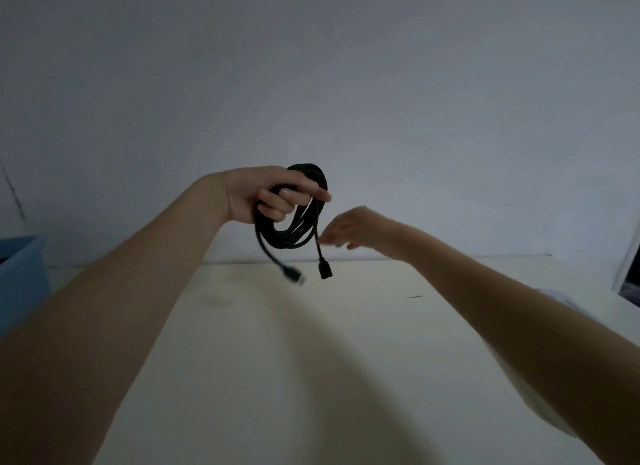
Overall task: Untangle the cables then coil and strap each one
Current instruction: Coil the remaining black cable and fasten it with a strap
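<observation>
A person's left hand point(273, 196) grips a coiled black cable point(294, 218) above the far edge of the desk point(311, 360), fingers curled through the loops, apparently to keep them gathered for strapping. Both plugs dangle below. The right hand point(349, 227) reaches in beside one tail, fingers blurred, their grip unclear.

A pale cream, smooth-topped table point(311, 360) fills the lower part of the room in front of a plain grey-white wall, its far edge running straight along the wall's foot. On its left end sits a blue plastic bin point(20, 267), only one corner showing. Toward the right side of the top lies a small thin dark sliver point(414, 296), too small to identify. Broad soft shadows fall across the near surface.
</observation>
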### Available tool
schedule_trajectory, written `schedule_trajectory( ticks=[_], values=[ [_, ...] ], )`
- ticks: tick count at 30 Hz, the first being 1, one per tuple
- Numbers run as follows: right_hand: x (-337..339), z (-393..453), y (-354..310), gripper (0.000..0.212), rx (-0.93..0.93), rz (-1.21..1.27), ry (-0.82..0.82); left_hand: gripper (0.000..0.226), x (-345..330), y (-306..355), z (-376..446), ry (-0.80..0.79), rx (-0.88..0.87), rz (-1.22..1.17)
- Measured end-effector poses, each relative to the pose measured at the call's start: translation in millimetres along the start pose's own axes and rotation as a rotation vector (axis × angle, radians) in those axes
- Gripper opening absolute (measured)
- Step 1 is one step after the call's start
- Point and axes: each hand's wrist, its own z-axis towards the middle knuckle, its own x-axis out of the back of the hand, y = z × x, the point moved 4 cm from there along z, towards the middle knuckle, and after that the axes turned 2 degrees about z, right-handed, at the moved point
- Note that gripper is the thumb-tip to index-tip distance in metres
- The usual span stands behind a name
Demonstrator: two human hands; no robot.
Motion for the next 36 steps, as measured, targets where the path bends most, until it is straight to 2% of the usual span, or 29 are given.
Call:
schedule_trajectory(
  ticks=[3, 4, 7, 8, 10, 13, 19, 24, 27, 29, 31, 32, 34, 36],
  values=[
    [27, 3, -2, 0.028, 0.088, 0.271, 0.173, 0.023, -5, 3, -5, -0.057, 0.049, 0.118],
    [26, 5, 0, 0.036, 0.079, 0.331, 0.132, 0.022, -7, 4, -6, -0.072, 0.045, 0.114],
    [-3, 7, 3, 0.069, -0.002, 0.649, -0.168, 0.019, -8, 8, -8, -0.086, 0.001, 0.041],
    [-13, 5, 3, 0.079, -0.017, 0.792, -0.224, 0.018, -7, 9, -9, -0.068, -0.017, 0.025],
    [-26, -1, 0, 0.084, -0.01, 1.035, -0.222, 0.018, -3, 9, -7, 0.013, -0.068, -0.001],
    [-41, -5, -7, 0.072, 0.035, 1.227, -0.161, 0.021, 4, 2, 4, 0.23, -0.167, -0.088],
    [-51, -2, -15, 0.028, 0.065, 1.328, -0.105, 0.023, -2, -13, 31, 0.686, -0.355, -0.242],
    [-44, -6, -14, 0.016, 0.005, 1.342, -0.1, 0.022, -2, -17, 37, 0.863, -0.41, -0.152],
    [-41, -4, -13, 0.016, -0.105, 1.253, 0.009, 0.021, 0, -19, 37, 0.987, -0.425, -0.001],
    [-33, -3, -12, 0.016, -0.182, 1.056, 0.23, 0.019, 2, -24, 39, 1.003, -0.4, -0.042],
    [-22, -4, -11, 0.015, -0.172, 0.762, 0.429, 0.015, 1, -32, 43, 0.965, -0.377, -0.165],
    [-17, -6, -14, 0.019, -0.127, 0.592, 0.468, 0.014, -1, -35, 45, 0.948, -0.369, -0.222],
    [-16, -10, -21, 0.022, -0.03, 0.322, 0.435, 0.013, -3, -39, 49, 0.893, -0.347, -0.334],
    [-17, -13, -31, 0.016, 0.087, 0.092, 0.371, 0.008, -7, -39, 53, 0.747, -0.356, -0.508]
  ],
)
